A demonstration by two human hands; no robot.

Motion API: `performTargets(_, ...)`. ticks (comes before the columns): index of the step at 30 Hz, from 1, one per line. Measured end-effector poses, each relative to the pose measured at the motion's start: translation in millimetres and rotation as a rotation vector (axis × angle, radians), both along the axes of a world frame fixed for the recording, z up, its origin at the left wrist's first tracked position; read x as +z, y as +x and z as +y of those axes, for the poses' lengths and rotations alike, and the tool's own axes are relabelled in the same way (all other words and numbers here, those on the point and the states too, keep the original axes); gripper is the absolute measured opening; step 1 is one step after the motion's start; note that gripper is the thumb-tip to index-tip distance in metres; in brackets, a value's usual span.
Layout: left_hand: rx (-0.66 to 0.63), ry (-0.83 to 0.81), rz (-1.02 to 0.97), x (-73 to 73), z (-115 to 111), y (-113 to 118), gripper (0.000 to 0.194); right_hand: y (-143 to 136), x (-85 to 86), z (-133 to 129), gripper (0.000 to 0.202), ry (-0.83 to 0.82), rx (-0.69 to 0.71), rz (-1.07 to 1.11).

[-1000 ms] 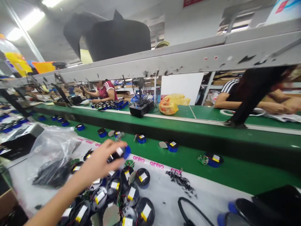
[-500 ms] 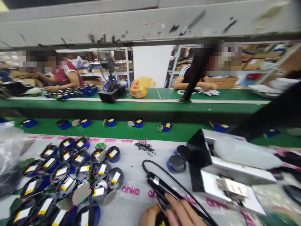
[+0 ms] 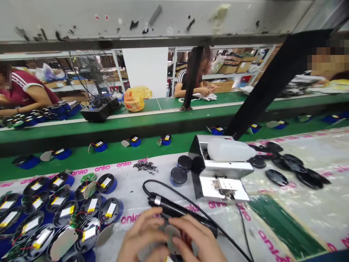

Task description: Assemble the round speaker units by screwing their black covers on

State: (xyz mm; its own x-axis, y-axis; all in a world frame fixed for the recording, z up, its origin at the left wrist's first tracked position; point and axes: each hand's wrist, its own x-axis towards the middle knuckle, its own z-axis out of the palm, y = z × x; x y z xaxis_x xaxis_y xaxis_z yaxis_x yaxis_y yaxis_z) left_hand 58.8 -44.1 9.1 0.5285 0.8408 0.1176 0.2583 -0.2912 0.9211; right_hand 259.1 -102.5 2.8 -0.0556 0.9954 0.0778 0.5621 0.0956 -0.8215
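Note:
My left hand point(image 3: 144, 234) and my right hand point(image 3: 197, 236) come together at the bottom centre, fingers curled around a partly hidden round housing. Between them shows a small grey disc point(image 3: 172, 234), with the right fingers pressed on its side. A bit of yellow and white, like the battery packs nearby, peeks out at the lower edge. Just beyond my fingers lies a black pen-shaped electric screwdriver point(image 3: 180, 211) with a cable. To the left stand several open blue-and-black round housings point(image 3: 110, 211), with white-and-yellow batteries, red wires and circuit boards.
A metal fixture point(image 3: 222, 174) holding a white bottle point(image 3: 230, 149) stands right of centre. Two closed round units point(image 3: 178, 176) sit beside it, near a pile of small black bits point(image 3: 145, 166). Black discs point(image 3: 276, 177) lie at right. Behind runs a green conveyor point(image 3: 185, 143); co-workers sit beyond.
The view has swung right, showing more of the bench there. My left hand has come up into fuller view. The dark, narrow-tipped tool between my right fingers no longer shows; a grey disc does.

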Motion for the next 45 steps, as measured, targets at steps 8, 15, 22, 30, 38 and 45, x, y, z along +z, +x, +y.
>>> performTargets(8,0.063,0.216,0.421,39.4,82.2,100.1,0.049,-3.4,-7.0,-9.2,0.029,-0.072,-0.068,0.208)
performTargets(15,0.194,0.236,0.603,23.1,126.2,74.4,0.026,13.0,-12.3,-16.2,0.028,-0.138,-0.039,0.171)
performTargets(22,0.155,0.245,0.725,0.7,145.1,45.6,0.015,2.6,-9.8,-11.9,0.029,-0.175,-0.058,0.292)
performTargets(30,0.239,0.238,0.501,-4.8,136.0,41.6,0.02,-8.4,-8.7,-13.7,0.033,-0.24,-0.109,0.476)
performTargets(38,0.257,-0.027,0.104,19.6,84.8,17.7,0.025,-25.2,7.7,-9.5,0.017,-0.143,-0.192,0.443)
performTargets(45,0.089,-0.813,-0.438,10.4,22.5,-1.3,0.017,-33.1,8.8,6.3,0.019,0.046,-0.078,0.384)
